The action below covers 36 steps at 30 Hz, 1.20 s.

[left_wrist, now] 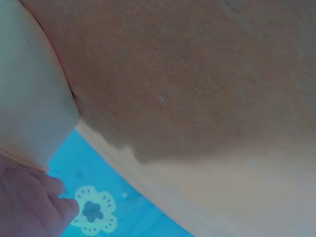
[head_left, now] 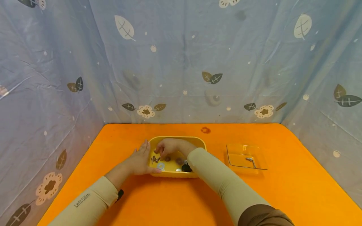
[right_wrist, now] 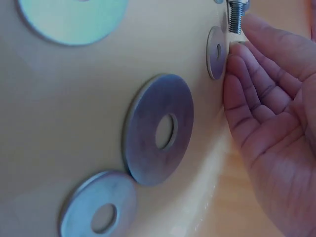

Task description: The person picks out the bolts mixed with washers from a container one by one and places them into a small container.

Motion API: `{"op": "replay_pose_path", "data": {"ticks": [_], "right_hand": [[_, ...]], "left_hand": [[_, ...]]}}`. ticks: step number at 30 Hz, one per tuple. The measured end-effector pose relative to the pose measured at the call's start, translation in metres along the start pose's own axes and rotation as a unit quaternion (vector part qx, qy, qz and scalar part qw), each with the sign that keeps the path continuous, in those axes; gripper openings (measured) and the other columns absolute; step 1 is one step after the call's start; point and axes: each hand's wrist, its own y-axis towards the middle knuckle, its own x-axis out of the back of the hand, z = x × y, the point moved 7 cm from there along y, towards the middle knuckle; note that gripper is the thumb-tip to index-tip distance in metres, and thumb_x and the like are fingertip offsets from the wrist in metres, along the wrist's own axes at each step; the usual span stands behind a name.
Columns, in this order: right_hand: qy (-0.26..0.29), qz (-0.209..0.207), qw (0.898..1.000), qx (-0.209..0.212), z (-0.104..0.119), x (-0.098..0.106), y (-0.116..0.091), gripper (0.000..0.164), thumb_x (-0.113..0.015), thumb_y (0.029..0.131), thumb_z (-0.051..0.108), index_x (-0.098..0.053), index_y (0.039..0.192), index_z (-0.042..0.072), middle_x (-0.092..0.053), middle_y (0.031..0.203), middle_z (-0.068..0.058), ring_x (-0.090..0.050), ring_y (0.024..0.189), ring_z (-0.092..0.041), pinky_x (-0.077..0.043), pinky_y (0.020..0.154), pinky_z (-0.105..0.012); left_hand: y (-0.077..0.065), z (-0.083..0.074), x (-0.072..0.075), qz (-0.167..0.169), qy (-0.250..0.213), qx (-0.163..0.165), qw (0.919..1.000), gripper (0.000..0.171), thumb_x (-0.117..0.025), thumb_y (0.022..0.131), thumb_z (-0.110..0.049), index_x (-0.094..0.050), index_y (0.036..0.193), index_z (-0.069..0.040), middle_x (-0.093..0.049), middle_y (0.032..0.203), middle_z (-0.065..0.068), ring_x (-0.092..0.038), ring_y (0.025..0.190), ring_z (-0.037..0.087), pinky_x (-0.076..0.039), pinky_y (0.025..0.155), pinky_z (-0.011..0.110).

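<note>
A yellow plastic bin (head_left: pixel 176 174) holds several small bolts (head_left: pixel 155 159) and flat washers (head_left: pixel 160 166). My left hand (head_left: pixel 140 160) rests against its left end, fingers extended and thumb along the front rim. My right hand (head_left: pixel 168 147) reaches inside, fingers bent downward near the bolts. In the right wrist view, a threaded bolt (right_wrist: pixel 236 19) lies right by the thumb tip and index finger, which stand slightly apart. A small washer (right_wrist: pixel 216 53) sits beside the fingers, and a larger washer (right_wrist: pixel 159 129) lies closer to the camera. Skin and cloth fill most of the left wrist view.
To the right of the bin stands a clear shallow tray (head_left: pixel 234 165) with bolts (head_left: pixel 251 160) in it. A dark object (head_left: pixel 186 168) shows at the bin's front right. The orange table (head_left: pixel 169 201) is bordered by patterned curtains (head_left: pixel 181 62).
</note>
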Motion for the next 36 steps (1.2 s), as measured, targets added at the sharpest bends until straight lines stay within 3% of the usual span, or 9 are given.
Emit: {"op": "replay_pose_path", "data": {"ticks": [6,13,23,30,36], "right_hand": [[-0.013,0.007,1.0,0.005,0.004,-0.001,-0.003,0.035,-0.07,0.079,0.007,-0.062,0.113,0.003,-0.06,0.07,0.001,-0.049,0.056,-0.007,-0.045,0.058,-0.018],[0.003,-0.024,1.0,-0.016,0.005,0.007,-0.008,0.036,-0.064,0.08,0.0,-0.06,0.116,0.004,-0.064,0.082,-0.001,-0.06,0.064,-0.01,-0.049,0.065,-0.019],[-0.084,-0.067,0.993,-0.044,0.002,0.015,-0.007,0.029,-0.067,0.081,0.007,-0.061,0.11,0.006,-0.058,0.08,0.002,-0.05,0.07,-0.01,-0.045,0.064,-0.019],[-0.135,-0.056,0.988,-0.042,0.0,0.014,-0.005,0.023,-0.067,0.08,0.007,-0.062,0.103,0.007,-0.058,0.082,0.003,-0.05,0.072,-0.01,-0.044,0.066,-0.019],[-0.084,-0.02,0.996,-0.037,-0.003,0.008,-0.009,0.018,-0.066,0.081,0.004,-0.061,0.099,0.009,-0.059,0.086,0.002,-0.049,0.071,-0.009,-0.046,0.064,-0.018]], "left_hand": [[0.0,0.0,-0.001,-0.002,-0.006,-0.004,1.0,0.128,-0.053,0.065,-0.078,-0.001,0.142,0.011,0.009,0.147,0.027,-0.001,0.137,0.038,-0.012,0.105,0.06],[-0.001,0.001,0.0,-0.01,-0.004,-0.002,0.9999,0.13,-0.053,0.063,-0.079,-0.002,0.142,0.01,0.008,0.148,0.027,-0.002,0.138,0.037,-0.013,0.105,0.059],[-0.001,0.003,0.001,-0.012,-0.002,-0.004,0.9999,0.13,-0.053,0.063,-0.079,-0.003,0.142,0.011,0.005,0.148,0.029,-0.002,0.138,0.038,-0.014,0.104,0.06],[0.002,0.005,0.0,-0.009,0.006,-0.002,0.9999,0.13,-0.052,0.063,-0.08,-0.001,0.142,0.01,0.006,0.148,0.028,-0.002,0.138,0.037,-0.013,0.105,0.059],[0.004,0.006,-0.004,-0.011,0.005,-0.003,0.9999,0.131,-0.051,0.062,-0.081,-0.002,0.142,0.01,0.005,0.148,0.028,-0.002,0.138,0.037,-0.014,0.105,0.06]]}}
